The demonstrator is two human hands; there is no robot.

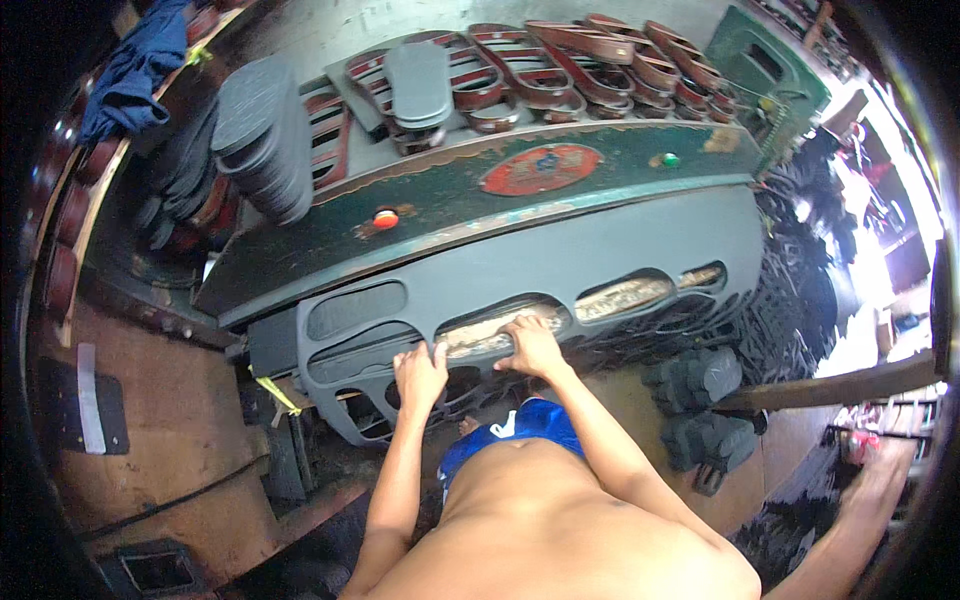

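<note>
A large dark grey sheet (520,265) with long sole-shaped cut-outs lies in front of me, its near edge hanging over the front of a green machine (450,195). My left hand (421,378) is closed on the strip between two cut-outs, with its thumb raised beside the fingers. At the near rim of the middle cut-out, my right hand (535,347) grips the sheet, fingers over the opening and thumb apart. A pale, worn surface (490,332) shows through the holes. The undersides of both hands are hidden.
Brown-red sole-shaped cutting dies (520,65) line the machine top, with one grey sole (420,85) on them. Stacked grey soles (262,130) stand left. Black scrap strips (800,240) heap at right. Dark bundles (705,410) sit near a wooden bar (840,385); another person's limb (865,500) shows lower right.
</note>
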